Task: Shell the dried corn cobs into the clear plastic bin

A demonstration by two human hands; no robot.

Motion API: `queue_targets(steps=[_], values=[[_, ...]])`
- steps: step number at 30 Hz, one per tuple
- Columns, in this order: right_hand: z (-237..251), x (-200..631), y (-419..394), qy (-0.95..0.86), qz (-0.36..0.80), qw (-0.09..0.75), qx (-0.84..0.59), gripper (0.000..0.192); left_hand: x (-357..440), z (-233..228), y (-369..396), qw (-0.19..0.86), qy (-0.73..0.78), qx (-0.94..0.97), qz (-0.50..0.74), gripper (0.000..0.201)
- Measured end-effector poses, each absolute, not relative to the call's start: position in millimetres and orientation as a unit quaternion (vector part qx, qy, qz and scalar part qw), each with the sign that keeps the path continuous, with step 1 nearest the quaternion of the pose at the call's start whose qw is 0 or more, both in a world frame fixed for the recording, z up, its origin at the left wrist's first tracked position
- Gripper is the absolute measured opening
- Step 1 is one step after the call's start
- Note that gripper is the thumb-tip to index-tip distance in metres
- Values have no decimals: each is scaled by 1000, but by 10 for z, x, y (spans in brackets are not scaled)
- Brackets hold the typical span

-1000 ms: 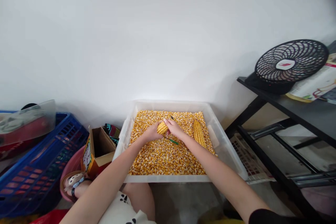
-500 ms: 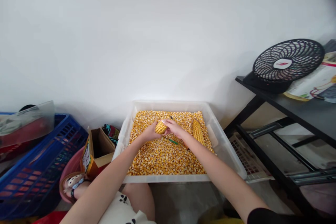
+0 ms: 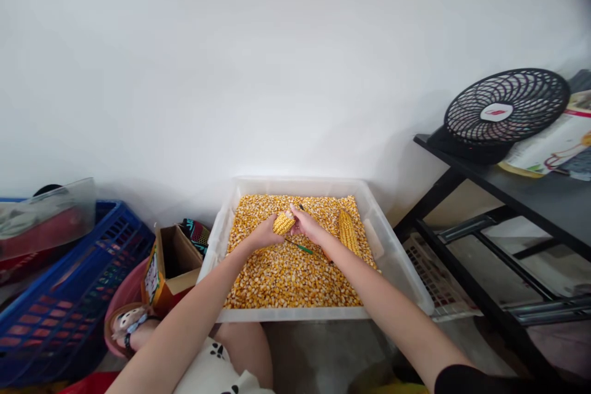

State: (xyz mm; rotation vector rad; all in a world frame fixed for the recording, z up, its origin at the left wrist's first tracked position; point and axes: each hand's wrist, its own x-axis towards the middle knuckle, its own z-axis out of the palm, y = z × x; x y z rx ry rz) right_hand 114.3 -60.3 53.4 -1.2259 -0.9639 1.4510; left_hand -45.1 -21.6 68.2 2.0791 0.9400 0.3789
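Note:
Above a bed of loose corn kernels [image 3: 286, 283], my left hand [image 3: 263, 234] is closed round a yellow ear of corn [image 3: 281, 223]. At its right end a pale, bare patch shows. My right hand [image 3: 306, 226] is at that end, with the thumb on top and the fingers curled at the side, partly hidden. Below the hands lies a thin tool with a green handle [image 3: 305, 249], its shaft running under the ear. To the right, ears of corn with full kernels [image 3: 348, 235] rest on the loose kernels.
A white plastic tub [image 3: 295, 315] holds the kernels. On the left stand a cardboard box [image 3: 182, 283], a pink basin [image 3: 113, 301] and a blue crate [image 3: 69, 295]. A black fan [image 3: 508, 108] sits on a dark table [image 3: 480, 166] to the right. The wall is close behind.
My right thumb has lifted and shifted slightly right, uncovering the pale end of the ear. My left hand keeps its hold in nearly the same place.

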Motion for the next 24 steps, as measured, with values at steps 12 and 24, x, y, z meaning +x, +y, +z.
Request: queue_targets(steps=[12, 24], values=[[608, 1258, -600, -377, 582, 531, -488, 25, -413, 705, -204, 532, 344, 752, 184, 54], [673, 1253, -668, -476, 551, 455, -513, 32, -409, 549, -174, 412, 327, 825, 206, 55]])
